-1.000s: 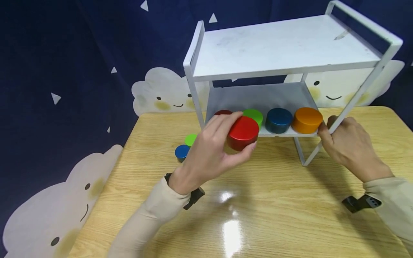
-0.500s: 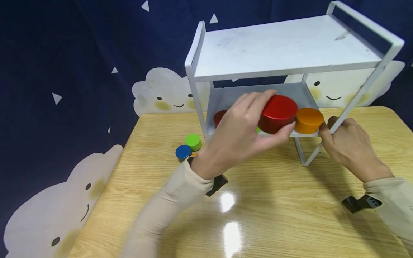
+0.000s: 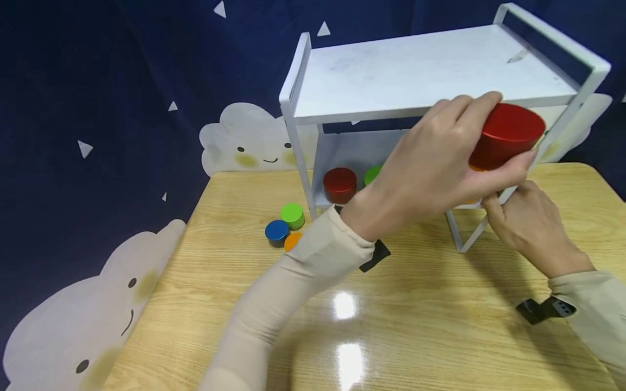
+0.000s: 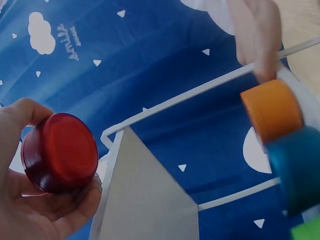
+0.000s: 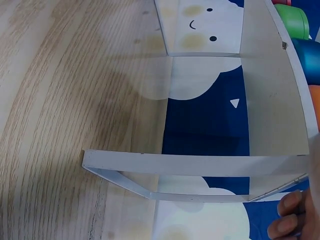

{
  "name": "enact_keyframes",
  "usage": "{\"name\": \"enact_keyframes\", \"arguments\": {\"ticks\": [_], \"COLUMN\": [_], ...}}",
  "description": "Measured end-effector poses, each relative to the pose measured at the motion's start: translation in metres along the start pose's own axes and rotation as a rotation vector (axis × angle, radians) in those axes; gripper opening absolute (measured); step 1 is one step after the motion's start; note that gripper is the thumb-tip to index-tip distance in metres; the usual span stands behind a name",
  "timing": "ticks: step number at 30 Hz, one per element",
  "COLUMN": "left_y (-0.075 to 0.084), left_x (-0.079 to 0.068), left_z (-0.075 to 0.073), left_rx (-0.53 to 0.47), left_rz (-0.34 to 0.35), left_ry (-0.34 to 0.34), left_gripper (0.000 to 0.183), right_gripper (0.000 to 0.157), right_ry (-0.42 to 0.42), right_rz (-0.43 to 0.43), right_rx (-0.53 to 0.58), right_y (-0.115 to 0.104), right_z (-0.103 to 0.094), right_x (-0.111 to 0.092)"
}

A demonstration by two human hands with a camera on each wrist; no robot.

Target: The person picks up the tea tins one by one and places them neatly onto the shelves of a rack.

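My left hand (image 3: 435, 157) grips a red cylinder (image 3: 511, 127) between thumb and fingers, up in front of the rack's right side. In the left wrist view the same red cylinder shows its flat round face, beside the top shelf. My right hand (image 3: 533, 228) holds the white rack (image 3: 430, 70) at its right front post, by the lower shelf; its curled fingertips (image 5: 285, 225) show in the right wrist view. On that lower shelf stand a dark red cylinder (image 3: 339, 185), a green one mostly hidden by my left arm, a blue cylinder (image 4: 295, 170) and an orange cylinder (image 4: 272, 110).
Left of the rack, small cylinders stand on the wooden table (image 3: 195, 304): a green one (image 3: 292, 215), a blue one (image 3: 277, 232) and an orange one (image 3: 292, 240), partly behind my left sleeve. A dark blue curtain (image 3: 122, 65) with clouds hangs behind.
My left hand has carried the red cylinder rightward and upward, from before the lower shelf's left part to the rack's right post. My right hand stays where it was.
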State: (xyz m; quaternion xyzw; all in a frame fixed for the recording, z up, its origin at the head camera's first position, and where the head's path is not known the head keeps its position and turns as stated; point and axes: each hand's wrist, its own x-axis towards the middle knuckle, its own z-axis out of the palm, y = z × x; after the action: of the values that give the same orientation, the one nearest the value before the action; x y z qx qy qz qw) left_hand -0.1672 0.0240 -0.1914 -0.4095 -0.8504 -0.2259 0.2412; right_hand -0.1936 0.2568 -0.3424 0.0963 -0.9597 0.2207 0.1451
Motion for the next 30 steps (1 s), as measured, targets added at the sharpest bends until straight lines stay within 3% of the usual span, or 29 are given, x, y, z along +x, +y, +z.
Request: {"name": "enact_keyframes", "arguments": {"ticks": [2,7,9,10,12,15,18,24,30], "left_y": [-0.008,-0.056,-0.064,-0.062,-0.051,-0.027,-0.012,-0.009,-0.011], "left_x": [0.015,0.071,0.085,0.089,0.086,0.074,0.066,0.068,0.071], "left_z": [0.017,0.094,0.105,0.100,0.076,0.033,0.007,0.001,0.003], "left_rx": [0.025,0.030,0.022,0.018,0.016,-0.008,-0.035,-0.023,0.083], "left_rz": [0.003,-0.012,-0.026,-0.041,-0.054,-0.091,-0.119,-0.125,-0.106], "left_ry": [0.028,0.094,0.091,0.078,0.034,-0.062,-0.126,-0.141,-0.185], "left_gripper": [0.070,0.093,0.097,0.096,0.091,0.079,0.070,0.062,0.075], "right_gripper": [0.044,0.050,0.053,0.054,0.056,0.058,0.058,0.055,0.054], "right_ry": [0.005,0.011,0.000,-0.003,-0.002,0.004,0.002,-0.009,-0.009], "right_rz": [-0.020,-0.061,-0.051,-0.045,-0.048,-0.060,-0.065,-0.058,-0.076], "right_rx": [-0.010,-0.030,-0.021,-0.015,-0.007,0.000,-0.004,-0.023,-0.016], "right_y": [-0.001,-0.002,-0.002,-0.002,-0.002,-0.003,-0.003,-0.006,-0.007], "right_z": [0.000,0.002,0.002,0.002,0.002,0.003,0.003,0.004,0.004], "right_x": [0.001,0.002,0.001,0.001,0.000,-0.002,-0.003,-0.002,0.001]}}
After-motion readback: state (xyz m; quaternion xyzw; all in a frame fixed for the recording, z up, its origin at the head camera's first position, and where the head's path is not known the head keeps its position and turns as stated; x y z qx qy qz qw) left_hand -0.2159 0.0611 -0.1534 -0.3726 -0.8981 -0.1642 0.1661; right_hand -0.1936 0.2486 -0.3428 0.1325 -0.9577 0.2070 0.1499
